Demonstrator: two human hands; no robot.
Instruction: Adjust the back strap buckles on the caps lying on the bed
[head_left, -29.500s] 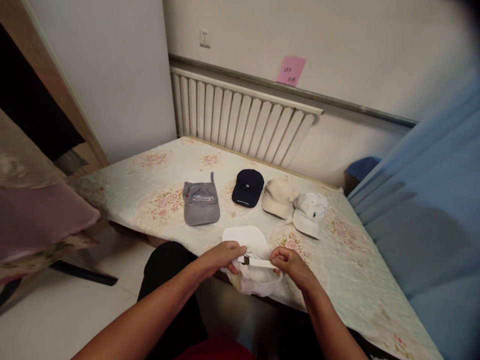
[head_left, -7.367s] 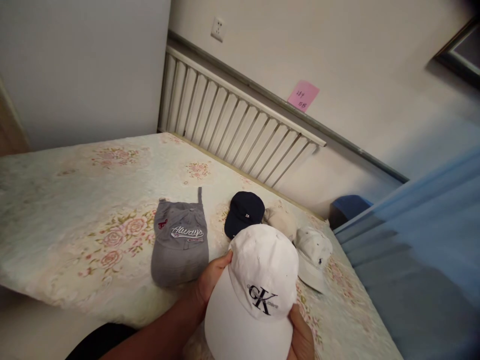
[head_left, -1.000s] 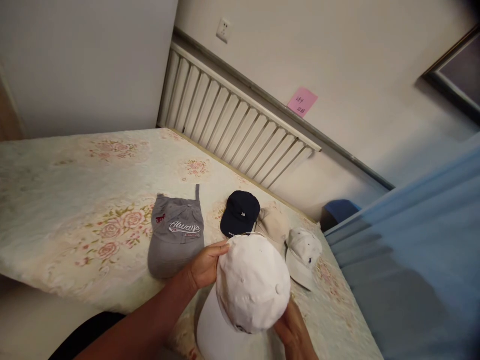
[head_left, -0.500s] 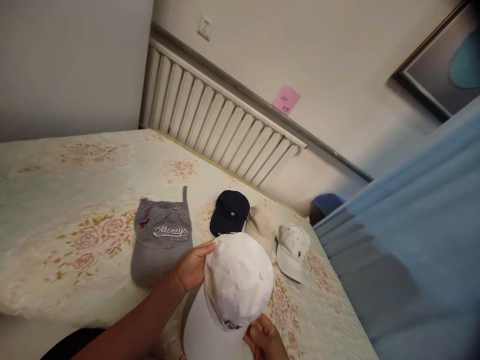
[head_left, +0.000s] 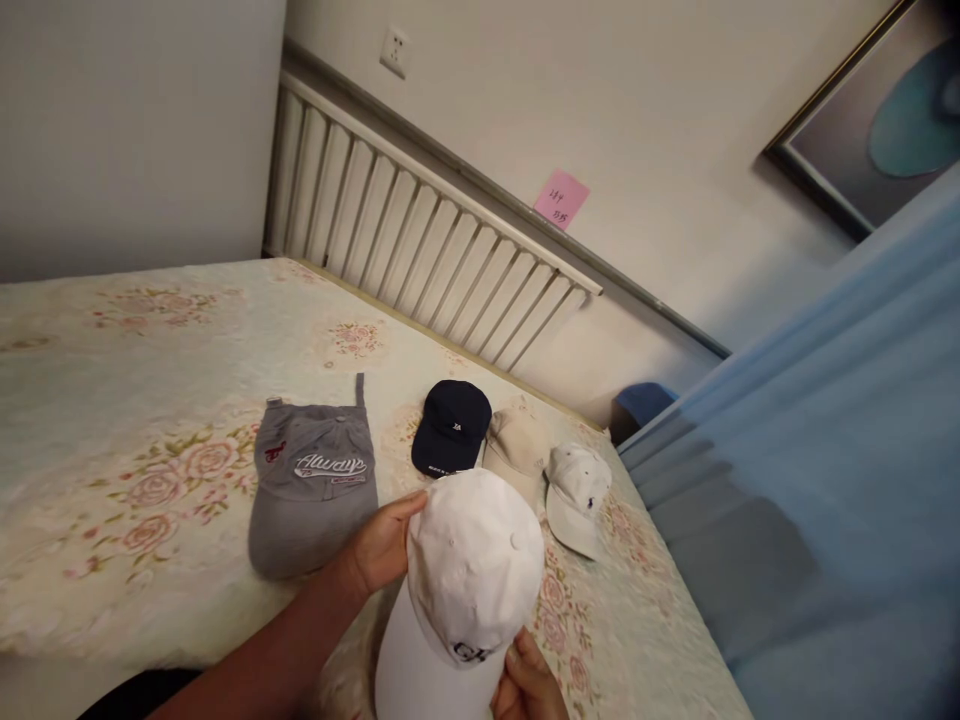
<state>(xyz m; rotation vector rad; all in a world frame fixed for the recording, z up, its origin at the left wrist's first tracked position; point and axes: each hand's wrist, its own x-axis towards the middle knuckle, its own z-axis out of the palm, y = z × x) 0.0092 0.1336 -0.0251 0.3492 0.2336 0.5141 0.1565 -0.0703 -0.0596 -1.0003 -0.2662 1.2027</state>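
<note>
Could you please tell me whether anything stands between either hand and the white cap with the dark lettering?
Nothing visible does: the left hand and right hand both touch the white cap directly. The navy cap and beige cap lie beyond it.

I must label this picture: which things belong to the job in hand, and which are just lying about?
Job in hand:
black-lettered white baseball cap, held by left hand and right hand

Apparently just lying about:
grey "Always" cap
navy baseball cap
beige cap
white cap with dark emblem

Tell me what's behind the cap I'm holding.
Beyond the held cap show the navy cap and beige cap. It covers the latter's lower part; anything wholly behind is hidden.
</note>
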